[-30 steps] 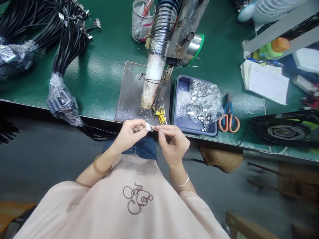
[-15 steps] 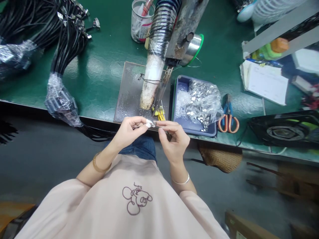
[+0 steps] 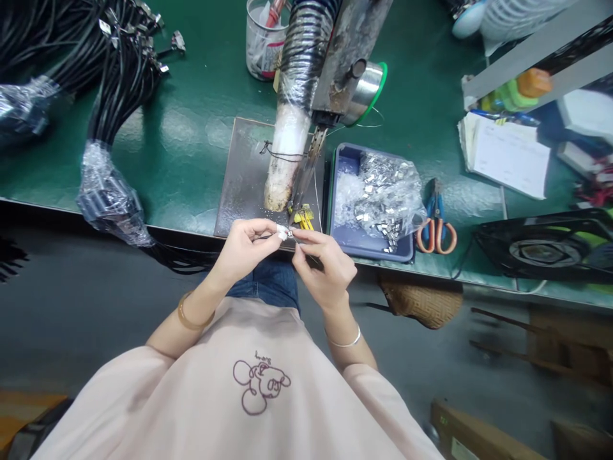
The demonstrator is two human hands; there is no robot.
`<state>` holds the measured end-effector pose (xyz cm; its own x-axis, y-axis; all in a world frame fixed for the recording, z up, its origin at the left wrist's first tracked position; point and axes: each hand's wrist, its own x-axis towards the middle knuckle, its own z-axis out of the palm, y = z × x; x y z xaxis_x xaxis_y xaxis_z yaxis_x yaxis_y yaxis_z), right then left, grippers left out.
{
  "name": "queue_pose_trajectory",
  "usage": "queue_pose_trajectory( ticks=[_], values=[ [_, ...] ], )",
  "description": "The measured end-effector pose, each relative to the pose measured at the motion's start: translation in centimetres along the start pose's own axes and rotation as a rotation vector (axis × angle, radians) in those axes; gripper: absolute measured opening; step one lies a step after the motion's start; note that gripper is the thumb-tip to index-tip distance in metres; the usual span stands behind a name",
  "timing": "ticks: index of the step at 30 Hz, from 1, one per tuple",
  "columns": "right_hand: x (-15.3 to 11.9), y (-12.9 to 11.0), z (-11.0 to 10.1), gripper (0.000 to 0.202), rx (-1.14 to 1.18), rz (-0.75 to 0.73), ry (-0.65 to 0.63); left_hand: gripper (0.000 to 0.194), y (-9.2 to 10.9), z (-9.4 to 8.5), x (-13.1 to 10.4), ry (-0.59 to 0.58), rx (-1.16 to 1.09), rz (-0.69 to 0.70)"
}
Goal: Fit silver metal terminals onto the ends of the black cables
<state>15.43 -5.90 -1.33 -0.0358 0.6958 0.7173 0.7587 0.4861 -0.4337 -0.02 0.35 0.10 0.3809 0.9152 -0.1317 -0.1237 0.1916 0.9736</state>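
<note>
My left hand (image 3: 246, 249) pinches the end of a black cable with a small metal connector (image 3: 289, 234) at its tip; white wraps cover its fingertips. Close on the right, the fingers of my right hand (image 3: 328, 259) are pressed together at the same connector, and whether they grip it or another small part is too small to tell. Just beyond the fingertips is a yellow piece (image 3: 302, 217) under the tip of a metal soldering fixture (image 3: 311, 160). A white-wrapped hose (image 3: 287, 147) ends beside it, above a dark board (image 3: 244, 166).
A blue tray (image 3: 373, 246) holds bagged metal connectors. Orange-handled pliers (image 3: 435, 223) lie to its right, near a black fan (image 3: 546, 249). Bundled black cables (image 3: 112, 185) lie at left. Behind stand a solder spool (image 3: 366, 92) and a clear cup (image 3: 262, 48). Papers (image 3: 507, 153) rest at right.
My right hand has shifted slightly left and its fingers have drawn in closer to the connector. The whole view has moved a little, so the bench items sit slightly further left.
</note>
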Motion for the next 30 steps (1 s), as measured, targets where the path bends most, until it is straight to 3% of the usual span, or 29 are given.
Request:
queue_pose_trajectory(
  ticks=[12,30],
  values=[
    [0.38,0.02,0.36,0.022,0.001,0.066,0.008,0.007,0.36,0.57,0.33,0.08,0.049,0.035],
    [0.95,-0.54,0.17,0.023,0.006,0.084,0.002,0.01,0.66,0.43,0.34,0.074,0.069,0.028]
  ],
)
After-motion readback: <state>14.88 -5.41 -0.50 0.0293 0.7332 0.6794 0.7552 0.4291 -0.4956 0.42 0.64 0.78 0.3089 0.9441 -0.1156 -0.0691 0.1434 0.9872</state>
